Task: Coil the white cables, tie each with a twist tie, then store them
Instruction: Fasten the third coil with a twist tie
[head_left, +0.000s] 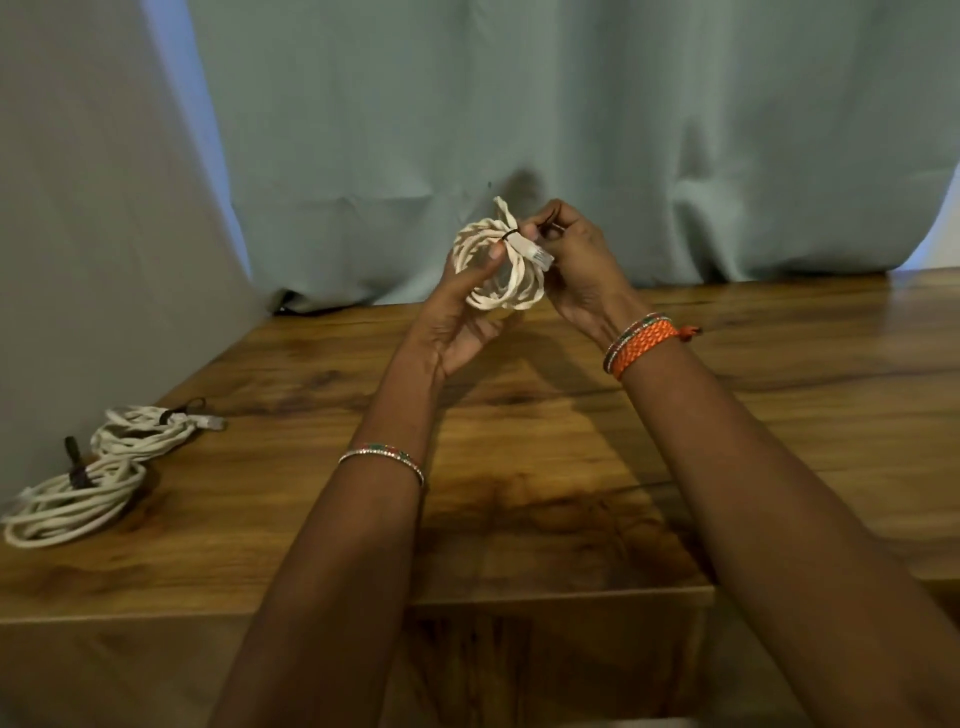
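A coiled white cable (511, 288) is held up above the wooden table (545, 431), near the curtain. My left hand (457, 322) grips the coil from the left, thumb pressed on its top. A dark twist tie (511, 235) wraps the top of the coil, beside a clear plug (537, 255). My right hand (576, 265) pinches the tie's end at the coil's right. Two more white coils lie at the table's left edge, one farther (148, 431) and one nearer (72, 501), each bound with a dark tie.
A pale green curtain (571, 130) hangs right behind the table's far edge. A grey panel (78, 208) stands along the left side. The table's front edge (311, 608) runs below my forearms, with a lower wooden surface beneath it.
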